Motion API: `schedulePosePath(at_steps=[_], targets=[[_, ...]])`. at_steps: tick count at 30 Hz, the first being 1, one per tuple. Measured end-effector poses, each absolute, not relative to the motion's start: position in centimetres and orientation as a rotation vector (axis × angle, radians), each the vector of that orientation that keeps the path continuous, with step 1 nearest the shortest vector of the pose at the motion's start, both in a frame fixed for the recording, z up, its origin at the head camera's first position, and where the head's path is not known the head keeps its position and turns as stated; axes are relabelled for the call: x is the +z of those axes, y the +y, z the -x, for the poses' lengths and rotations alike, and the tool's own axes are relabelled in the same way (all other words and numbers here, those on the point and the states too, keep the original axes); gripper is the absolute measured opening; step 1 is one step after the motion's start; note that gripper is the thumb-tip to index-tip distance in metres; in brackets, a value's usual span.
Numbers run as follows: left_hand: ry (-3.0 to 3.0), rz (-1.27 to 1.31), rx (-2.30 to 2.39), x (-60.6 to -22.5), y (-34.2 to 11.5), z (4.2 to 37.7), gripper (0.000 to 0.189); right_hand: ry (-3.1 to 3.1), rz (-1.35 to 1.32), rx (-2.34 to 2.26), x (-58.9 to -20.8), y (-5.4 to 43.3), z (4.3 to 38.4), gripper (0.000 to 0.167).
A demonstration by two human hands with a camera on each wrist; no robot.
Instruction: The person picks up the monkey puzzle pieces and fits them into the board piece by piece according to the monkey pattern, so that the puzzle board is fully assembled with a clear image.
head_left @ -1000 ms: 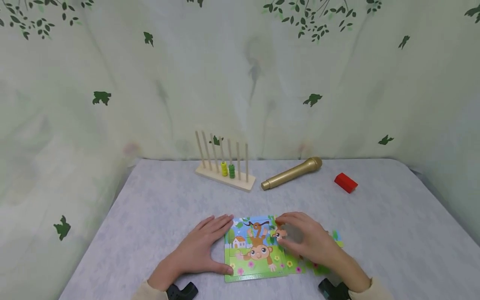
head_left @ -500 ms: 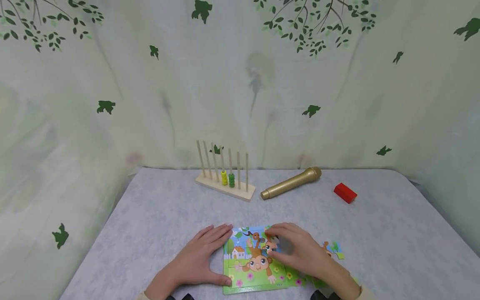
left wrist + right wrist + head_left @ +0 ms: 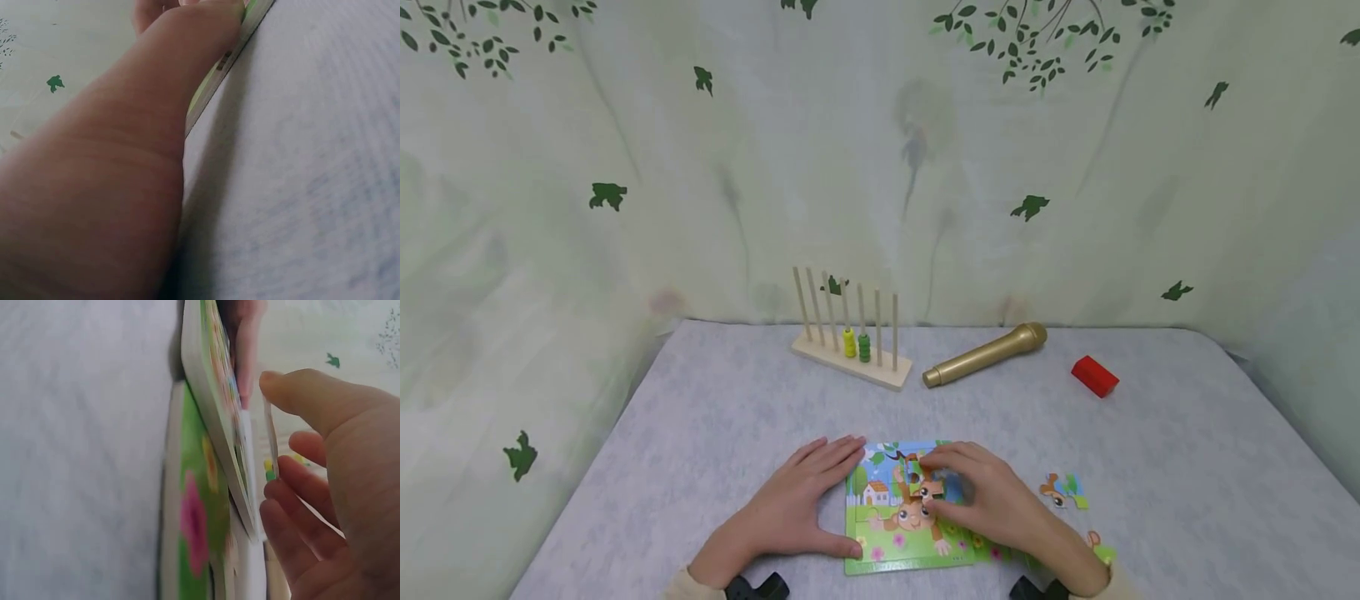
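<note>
A square jigsaw puzzle (image 3: pixel 880 543) showing a monkey, a house and flowers lies near the front of the table. My left hand (image 3: pixel 808 504) rests along its left side, fingers straight, fingertips at the far corner and thumb at the near one. My right hand (image 3: pixel 988 500) pinches a thin puzzle piece (image 3: pixel 933 488) with part of a monkey's face, between thumb and fingertips. That piece is raised above the right part of the puzzle; in the right wrist view, its thin edge (image 3: pixel 271 434) stands apart from the puzzle's surface. The right hand hides part of the picture.
Loose puzzle pieces (image 3: pixel 1063 490) lie to the right, partly behind my right forearm. Flowered green pieces (image 3: pixel 992 550) sit against the puzzle's right edge. Farther back stand a wooden peg abacus (image 3: pixel 880 372) with yellow and green beads, a gold microphone (image 3: pixel 985 356) and a red block (image 3: pixel 1095 377).
My right hand has moved left over the puzzle with the pinched piece, which now appears tilted. More loose pieces show at the right. The left hand stays on the puzzle's edge.
</note>
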State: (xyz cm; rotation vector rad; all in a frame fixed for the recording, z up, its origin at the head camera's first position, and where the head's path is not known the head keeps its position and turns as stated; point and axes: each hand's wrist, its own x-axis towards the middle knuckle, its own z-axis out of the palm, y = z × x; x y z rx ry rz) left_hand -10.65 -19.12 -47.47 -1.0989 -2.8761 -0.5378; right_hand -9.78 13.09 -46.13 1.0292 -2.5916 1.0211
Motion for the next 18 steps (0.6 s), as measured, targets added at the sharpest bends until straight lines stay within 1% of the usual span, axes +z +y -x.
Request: schedulePosePath(at_steps=[9,18], targets=[[-2.857,1.118,-0.52,-47.6,-19.0,10.9,0.119,-2.572,-1.059,1.072,-46.7,12.2,9.6,0.046],[-2.876,1.113,-0.523,-47.3,-19.1,10.8,0.119,-2.486,-1.123,1.088,-47.7,11.5,9.5,0.041]])
